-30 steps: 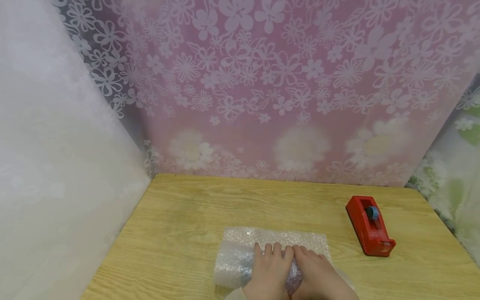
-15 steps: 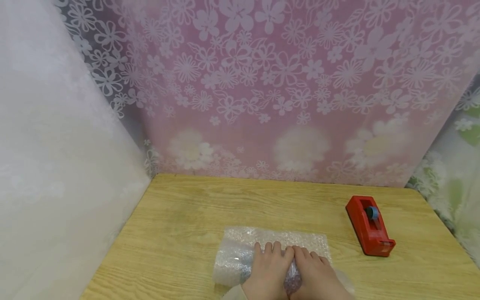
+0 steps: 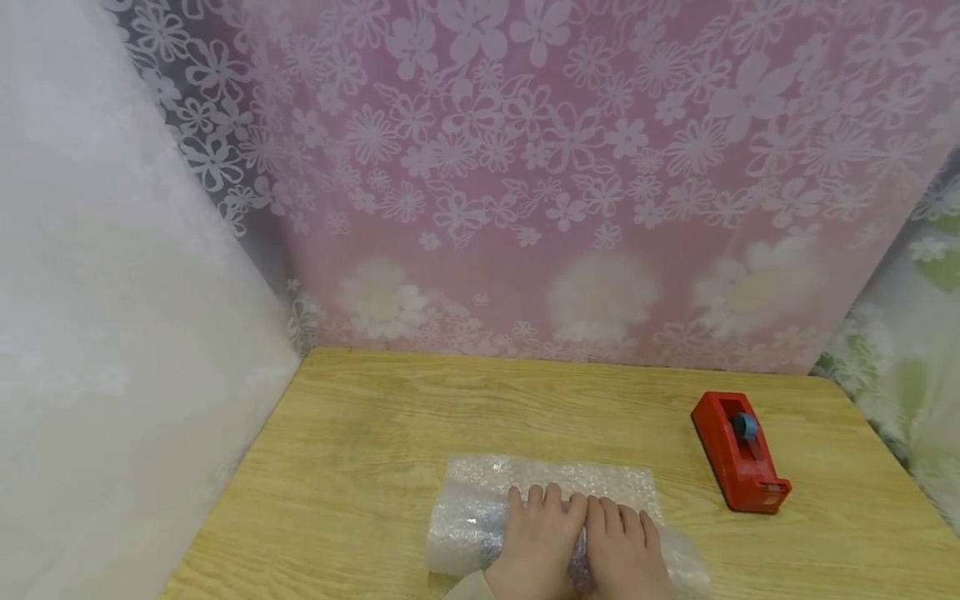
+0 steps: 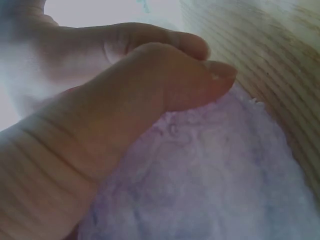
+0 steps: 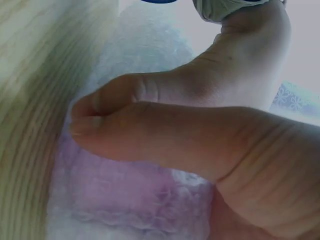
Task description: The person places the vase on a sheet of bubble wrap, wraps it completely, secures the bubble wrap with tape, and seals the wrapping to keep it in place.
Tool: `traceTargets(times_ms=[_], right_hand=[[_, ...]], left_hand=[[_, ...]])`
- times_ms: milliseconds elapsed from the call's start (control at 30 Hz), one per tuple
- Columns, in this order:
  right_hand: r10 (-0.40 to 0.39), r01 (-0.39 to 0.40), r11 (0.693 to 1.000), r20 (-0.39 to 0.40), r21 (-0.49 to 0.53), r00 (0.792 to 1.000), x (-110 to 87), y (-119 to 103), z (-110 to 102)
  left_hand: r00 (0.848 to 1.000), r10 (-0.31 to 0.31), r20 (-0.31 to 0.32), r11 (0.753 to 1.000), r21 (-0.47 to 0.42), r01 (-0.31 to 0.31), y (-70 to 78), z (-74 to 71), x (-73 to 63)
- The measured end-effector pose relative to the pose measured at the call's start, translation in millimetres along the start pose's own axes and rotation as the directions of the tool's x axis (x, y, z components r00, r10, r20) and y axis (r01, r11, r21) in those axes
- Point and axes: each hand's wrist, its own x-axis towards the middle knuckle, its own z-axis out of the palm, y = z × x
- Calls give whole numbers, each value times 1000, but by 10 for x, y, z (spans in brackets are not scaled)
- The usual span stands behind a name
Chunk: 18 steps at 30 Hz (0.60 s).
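Note:
A roll of bubble wrap (image 3: 467, 533) lies across the near part of the table, its loose flat end spreading out behind it. Something purplish shows through the layers between the hands; its kind cannot be made out. My left hand (image 3: 542, 537) grips the roll from above, fingers over the far side. Close beside it, my right hand (image 3: 624, 546) holds the roll the same way. In the left wrist view the thumb (image 4: 195, 85) presses on the near side of the wrap. The right wrist view has the right thumb (image 5: 115, 130) against the purplish wrapped part (image 5: 120, 187).
A red tape dispenser (image 3: 742, 458) with a roll of clear tape stands at the right of the wooden table (image 3: 360, 458). A pink flowered cloth (image 3: 525, 167) hangs behind the table, and a pale cloth (image 3: 127, 292) hangs along the left side.
The right hand has turned and shifted slightly, its fingers now pointing more straight ahead over the roll. More of the roll's right end shows. The left hand stays nearly still.

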Motion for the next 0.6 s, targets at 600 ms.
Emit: traceTargets(times_ms=[600], right_hand=[[-39, 36, 994, 29, 102, 999, 84, 59, -38]], left_hand=[[998, -1, 68, 1000, -13, 2, 4, 12, 48]])
